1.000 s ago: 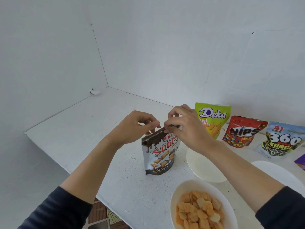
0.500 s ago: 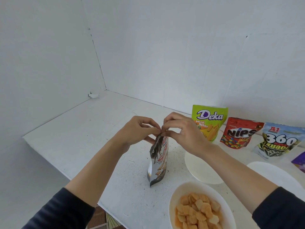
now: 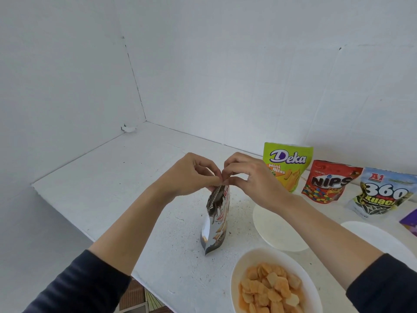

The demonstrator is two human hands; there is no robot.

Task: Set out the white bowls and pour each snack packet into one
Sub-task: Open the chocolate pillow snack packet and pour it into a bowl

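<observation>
A brown-and-white snack packet [image 3: 217, 219] stands edge-on in the middle of the white counter [image 3: 126, 177]. My left hand [image 3: 191, 175] and my right hand [image 3: 250, 177] both pinch its top edge, fingertips nearly touching. A white bowl [image 3: 246, 263] at the bottom right holds orange crackers [image 3: 269, 290]. An empty white bowl [image 3: 277, 231] lies under my right forearm. Another white bowl [image 3: 379, 238] shows partly at the right edge.
Along the back wall stand a green Deka packet [image 3: 288, 163], a red Nips packet [image 3: 327, 181] and a 360 Kuaci seed packet [image 3: 381, 195]. A purple packet [image 3: 411, 222] peeks in at the right edge. The counter's front edge runs diagonally at the lower left.
The packet has turned from facing me to edge-on. Both hands have drawn together at its top.
</observation>
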